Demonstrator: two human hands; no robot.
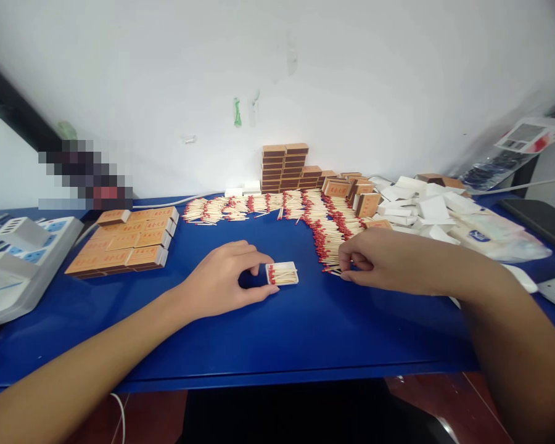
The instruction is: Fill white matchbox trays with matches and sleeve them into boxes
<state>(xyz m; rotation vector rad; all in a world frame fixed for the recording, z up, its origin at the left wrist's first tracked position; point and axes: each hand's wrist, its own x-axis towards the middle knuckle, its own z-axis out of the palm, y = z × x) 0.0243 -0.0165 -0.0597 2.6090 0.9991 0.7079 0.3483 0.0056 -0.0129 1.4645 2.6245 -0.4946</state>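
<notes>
A small white matchbox tray (287, 282) lies on the blue table, partly filled with red-headed matches. My left hand (226, 274) grips its left end between thumb and index finger. At the front edge of a long heap of loose matches (326, 237), my right hand (370, 259) is closed in a pinch, its thumb and fingertips on a few matches (333, 269). The palm hides part of the heap. White empty trays (432, 206) and several orange matchbox sleeves (367, 203) lie behind my right hand.
Filled-looking matchboxes (129, 240) lie in rows at the left, beside a white power strip (32, 265). More boxes (284, 169) are stacked against the wall. A tissue pack (494, 237) and a dark phone-like slab (541, 222) sit at the right. The table's front edge (277, 379) runs below my hands.
</notes>
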